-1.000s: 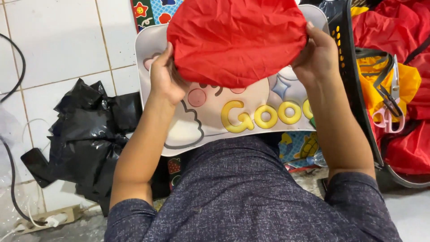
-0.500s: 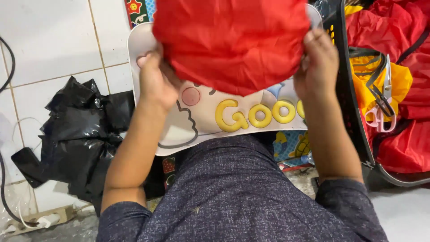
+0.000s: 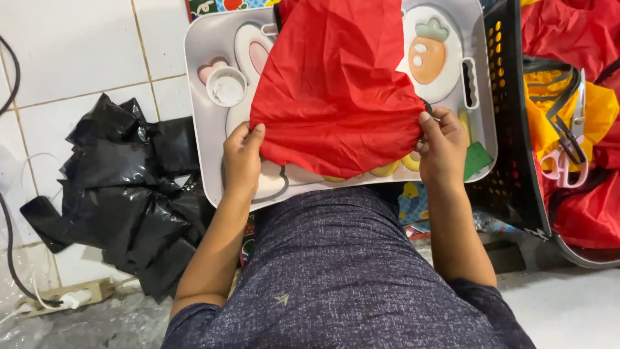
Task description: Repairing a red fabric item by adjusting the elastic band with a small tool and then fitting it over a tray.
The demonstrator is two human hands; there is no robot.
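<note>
We see a white tiled floor with grey grout lines at ten o'clock. Crumpled black plastic bags lie at nine o'clock, and a power strip with white cables sits at eight. A black perforated crate stands at three o'clock.

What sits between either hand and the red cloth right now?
Nothing visible. The left hand grips the red cloth at its lower left edge, and the right hand pinches its right corner, both directly on the fabric above the white tray.
</note>
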